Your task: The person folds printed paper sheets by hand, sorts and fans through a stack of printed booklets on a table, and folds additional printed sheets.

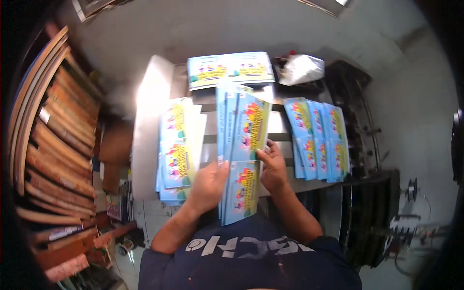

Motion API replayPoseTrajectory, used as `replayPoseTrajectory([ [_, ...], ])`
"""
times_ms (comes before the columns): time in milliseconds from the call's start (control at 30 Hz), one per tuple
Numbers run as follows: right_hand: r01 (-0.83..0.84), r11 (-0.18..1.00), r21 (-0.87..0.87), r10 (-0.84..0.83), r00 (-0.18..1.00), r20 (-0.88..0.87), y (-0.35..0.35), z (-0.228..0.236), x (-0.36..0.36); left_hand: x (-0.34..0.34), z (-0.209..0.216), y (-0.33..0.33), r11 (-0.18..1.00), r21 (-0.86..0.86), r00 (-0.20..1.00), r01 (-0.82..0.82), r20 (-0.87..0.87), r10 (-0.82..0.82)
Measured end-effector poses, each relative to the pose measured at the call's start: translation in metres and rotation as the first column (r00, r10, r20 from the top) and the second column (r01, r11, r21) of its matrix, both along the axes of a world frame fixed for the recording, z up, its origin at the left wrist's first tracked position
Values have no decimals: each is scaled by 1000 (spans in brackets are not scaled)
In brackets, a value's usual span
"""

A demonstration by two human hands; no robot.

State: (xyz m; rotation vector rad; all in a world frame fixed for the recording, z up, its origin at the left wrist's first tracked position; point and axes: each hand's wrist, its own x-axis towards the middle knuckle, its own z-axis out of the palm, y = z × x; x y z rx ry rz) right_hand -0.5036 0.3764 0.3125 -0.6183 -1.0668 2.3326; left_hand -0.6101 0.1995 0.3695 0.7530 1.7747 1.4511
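Observation:
Between my hands is a fanned stack of long printed sheets (245, 186), light blue with yellow and colourful cartoon figures. My left hand (211, 181) grips its left edge near the middle, thumb on top. At the right edge my right hand (273, 166) pinches the stack, thumb over the print, fingers behind. The sheets stand lengthwise in front of my body, their upper ends spread apart. A stack of similar sheets (178, 145) lies on the table to the left. On the right, several overlapping sheets (316, 140) are fanned out.
A further printed stack (231, 70) lies crosswise at the table's far side. Beside it is a crumpled white sheet (303, 70) on a dark holder. The pale table panel (147, 125) borders the left. Wooden boards (60, 145) stand racked at far left; dark machinery (369, 212) is at right.

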Motion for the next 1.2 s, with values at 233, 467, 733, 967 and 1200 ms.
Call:
replayPoseTrajectory([
  [233, -249, 516, 820, -333, 823, 460, 54, 2, 48, 17, -67, 58, 996, 80, 877, -42, 481, -2],
  [467, -545, 442, 712, -774, 170, 610, 213, 13, 175, 28, -109, 96, 999, 34, 871, -30, 491, 10],
  [733, -650, 488, 583, -599, 236, 765, 216, 28, 175, 35, -118, 114, 992, 107, 874, -60, 485, 1],
  [967, -620, 416, 666, -566, 397, 723, 175, 43, 150, 44, -134, 111, 973, 116, 980, -198, 60, 192],
  [1200, -717, 342, 608, -154, 595, 789, 45, 18, 67, 39, -134, 116, 955, 205, 951, -216, 267, 158],
])
